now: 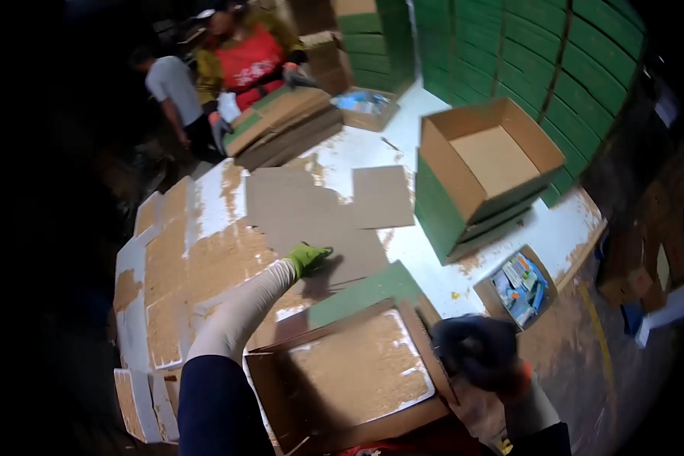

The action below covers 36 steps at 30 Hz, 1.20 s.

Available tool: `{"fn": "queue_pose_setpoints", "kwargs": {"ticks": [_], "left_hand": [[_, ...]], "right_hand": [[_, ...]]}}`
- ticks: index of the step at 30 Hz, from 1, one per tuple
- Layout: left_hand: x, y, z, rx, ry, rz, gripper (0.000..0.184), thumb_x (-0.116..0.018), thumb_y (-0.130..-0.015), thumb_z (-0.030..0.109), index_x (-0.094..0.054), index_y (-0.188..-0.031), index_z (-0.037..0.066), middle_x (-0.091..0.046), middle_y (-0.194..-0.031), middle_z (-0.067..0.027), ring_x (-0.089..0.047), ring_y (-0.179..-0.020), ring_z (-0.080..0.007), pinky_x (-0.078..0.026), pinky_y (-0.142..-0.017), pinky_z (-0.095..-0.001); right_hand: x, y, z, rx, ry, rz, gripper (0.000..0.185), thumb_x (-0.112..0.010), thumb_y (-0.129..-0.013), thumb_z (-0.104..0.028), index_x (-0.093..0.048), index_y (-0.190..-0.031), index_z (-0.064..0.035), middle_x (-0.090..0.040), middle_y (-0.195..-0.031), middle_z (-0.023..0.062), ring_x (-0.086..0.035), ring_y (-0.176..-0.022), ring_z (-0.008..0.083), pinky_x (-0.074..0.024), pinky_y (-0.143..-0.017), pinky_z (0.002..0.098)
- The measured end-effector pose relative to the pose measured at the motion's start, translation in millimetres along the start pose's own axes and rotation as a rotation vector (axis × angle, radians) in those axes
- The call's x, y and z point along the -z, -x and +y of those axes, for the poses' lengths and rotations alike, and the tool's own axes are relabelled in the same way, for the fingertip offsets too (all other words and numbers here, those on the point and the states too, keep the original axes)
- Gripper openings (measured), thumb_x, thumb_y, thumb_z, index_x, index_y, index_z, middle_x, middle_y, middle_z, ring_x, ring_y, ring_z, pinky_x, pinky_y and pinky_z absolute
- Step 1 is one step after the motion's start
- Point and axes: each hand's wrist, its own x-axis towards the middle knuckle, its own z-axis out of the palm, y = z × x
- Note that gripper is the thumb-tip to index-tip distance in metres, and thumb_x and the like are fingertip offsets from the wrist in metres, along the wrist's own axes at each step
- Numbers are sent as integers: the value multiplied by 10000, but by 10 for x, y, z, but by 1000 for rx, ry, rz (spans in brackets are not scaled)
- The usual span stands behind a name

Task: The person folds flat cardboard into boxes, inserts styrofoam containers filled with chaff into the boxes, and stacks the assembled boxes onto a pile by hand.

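Observation:
An open cardboard box (270, 395) stands right in front of me, a green flap on its far side. Inside it I see a white-edged panel (357, 365) with a rough brown face. My left hand (308, 259), in a green glove, reaches past the box over flat grey-brown cardboard sheets (353, 254). Its fingers are stretched out and a shadow falls below them; whether they touch the cardboard I cannot tell. My right hand (475, 353), in a dark glove, is at the box's right edge. Motion smears its fingers, so any hold is unclear.
Stacked green-sided open boxes (452, 205) stand at the right, near a small carton (520, 285) of blue and white items. A green wall of boxes (547, 68) rises behind. Across the table a co-worker (251, 61) handles cardboard (281, 121). White panels with brown patches (167, 266) lie left.

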Motion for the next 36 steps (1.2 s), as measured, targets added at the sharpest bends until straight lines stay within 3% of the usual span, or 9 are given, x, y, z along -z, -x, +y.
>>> {"fn": "queue_pose_setpoints", "kwargs": {"ticks": [2,6,9,11,14,19,24,26,36], "left_hand": [[-367,-460,67,-31,-402,275,570,-814,-700,471,-720,-957,-29,-721,-1027,-209,-704,-922,-236,-548,-774,-362],[-617,-1069,-198,-179,-439,372,565,-844,-658,354,-561,-889,-78,-685,-803,-189,-678,-761,-267,-544,-667,-381],[-775,-438,456,-43,167,233,328,-791,-782,231,-568,-867,5,-650,-725,-87,-613,-536,-221,-519,-509,-363],[-673,-348,551,-77,339,154,224,-741,-830,190,-588,-924,56,-651,-761,-64,-560,-489,-198,-510,-492,-331],[-389,180,839,-112,607,209,122,-638,-911,220,-637,-953,106,-641,-767,-22,-568,-615,-141,-480,-575,-276],[730,738,339,-836,215,527,110,-563,-961,83,-650,-959,14,-670,-851,-26,-597,-766,-129,-488,-689,-266],[127,3124,792,-1032,-662,1082,292,-651,-835,38,-673,-1115,117,-627,-1028,-60,-628,-875,-228,-507,-713,-349],[-219,3769,649,-982,-1095,1024,414,-716,-714,40,-686,-1111,152,-628,-1017,-80,-616,-844,-262,-499,-685,-359],[-1287,3894,-197,-1016,-859,-15,541,-681,-820,190,-544,-1335,94,-628,-1053,-128,-634,-953,-316,-565,-732,-344]], "right_hand": [[245,430,670,-80,-559,545,347,-670,-901,-338,-663,-1034,-18,-685,-924,134,-669,-785,236,-526,-714,365],[990,1036,1504,-429,441,1033,138,-586,-920,-87,-678,-979,-4,-668,-861,118,-638,-753,186,-477,-644,293],[1245,1124,1889,-230,1527,407,205,-657,-873,-116,-705,-1067,-68,-649,-1039,150,-635,-938,295,-497,-812,384],[1213,542,1747,-621,661,570,308,-676,-869,-247,-684,-1136,-93,-616,-1184,132,-582,-1107,306,-472,-943,410],[1023,317,2748,-681,1256,417,294,-732,-809,-316,-688,-1049,-153,-627,-1089,86,-608,-997,291,-513,-860,404],[1270,299,2493,-721,820,497,274,-673,-835,-376,-734,-965,-143,-671,-1083,102,-604,-1060,304,-486,-892,397],[590,-28,517,-22,243,521,167,-722,-741,-38,-705,-898,-88,-642,-971,115,-598,-931,267,-498,-788,371],[2,-161,-29,533,372,196,261,-744,-725,-110,-699,-981,-94,-638,-1056,111,-584,-1047,333,-479,-885,411],[-295,28,83,104,33,340,162,-607,-930,-32,-651,-1082,2,-623,-1048,76,-590,-889,170,-494,-798,299]]}}
